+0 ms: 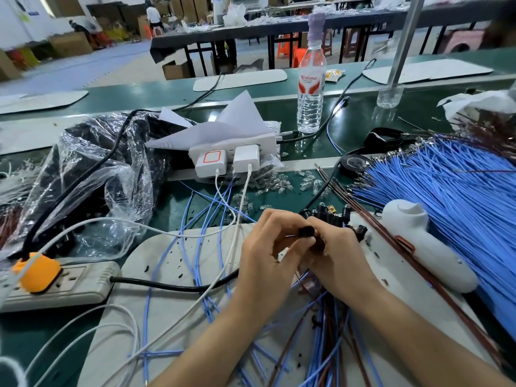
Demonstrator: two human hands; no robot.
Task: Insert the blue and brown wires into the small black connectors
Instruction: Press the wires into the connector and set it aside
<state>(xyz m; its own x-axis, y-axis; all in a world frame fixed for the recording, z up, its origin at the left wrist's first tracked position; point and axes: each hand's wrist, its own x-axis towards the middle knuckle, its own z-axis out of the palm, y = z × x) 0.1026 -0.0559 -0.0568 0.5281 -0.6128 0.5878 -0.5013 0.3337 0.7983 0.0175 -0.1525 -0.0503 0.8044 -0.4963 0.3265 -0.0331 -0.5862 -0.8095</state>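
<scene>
Both of my hands meet above the grey work mat [173, 297], close together around a small black connector [306, 232]. My left hand [265, 247] pinches a thin wire end that points into the connector's left side. My right hand [337, 255] grips the connector with thumb and fingers. Blue and brown wires [326, 331] trail from under my hands toward me. A small heap of black connectors [332, 215] lies just beyond my right hand. A big fan of blue wires [458, 196] spreads at the right, with long brown wires [413, 255] running diagonally beside it.
A white handheld device [424, 247] lies right of my hands. A grey power strip with an orange plug [55, 280] sits at the left, a white strip with chargers [234, 157] behind. A water bottle [311, 88], crumpled plastic bag [92, 174] and black tape roll [353, 163] stand farther back.
</scene>
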